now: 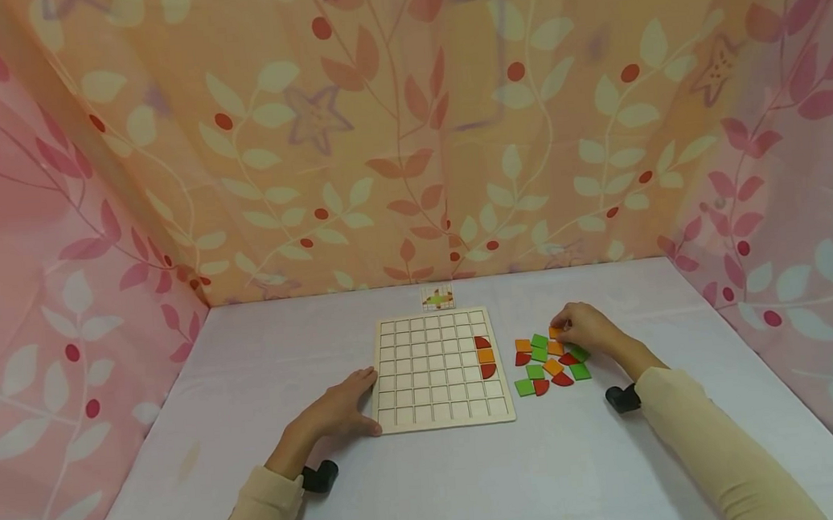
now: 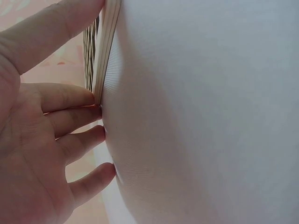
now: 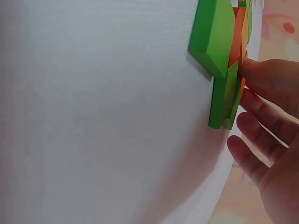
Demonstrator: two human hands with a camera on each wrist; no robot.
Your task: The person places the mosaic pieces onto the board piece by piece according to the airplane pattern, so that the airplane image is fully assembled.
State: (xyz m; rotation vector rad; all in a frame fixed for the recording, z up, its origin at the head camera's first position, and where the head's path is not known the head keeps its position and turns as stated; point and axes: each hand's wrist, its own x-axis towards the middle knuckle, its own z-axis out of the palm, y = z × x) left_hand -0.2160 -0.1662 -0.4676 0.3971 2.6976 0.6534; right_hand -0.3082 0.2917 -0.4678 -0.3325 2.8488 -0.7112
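A square wooden grid board (image 1: 421, 376) lies on the table. Along its left side rests my left hand (image 1: 336, 409), fingers fairly straight, thumb at the near corner; the left wrist view shows the fingertips right at the board's edge (image 2: 106, 56). Near the board's right side, an orange square tile (image 1: 485, 356) sits between two red quarter-round tiles, one above (image 1: 483, 342) and one below (image 1: 489, 371). My right hand (image 1: 590, 330) pinches another orange square tile (image 1: 555, 332) at the far side of a loose pile. Green tiles (image 3: 212, 39) in that pile stand close to its fingers.
The pile right of the board mixes green squares (image 1: 525, 388), orange squares (image 1: 553, 367) and red quarter-rounds (image 1: 563, 379), some overlapping. Behind the board lies a small picture card (image 1: 437, 297). Patterned cloth (image 1: 393, 133) walls the table's back and sides.
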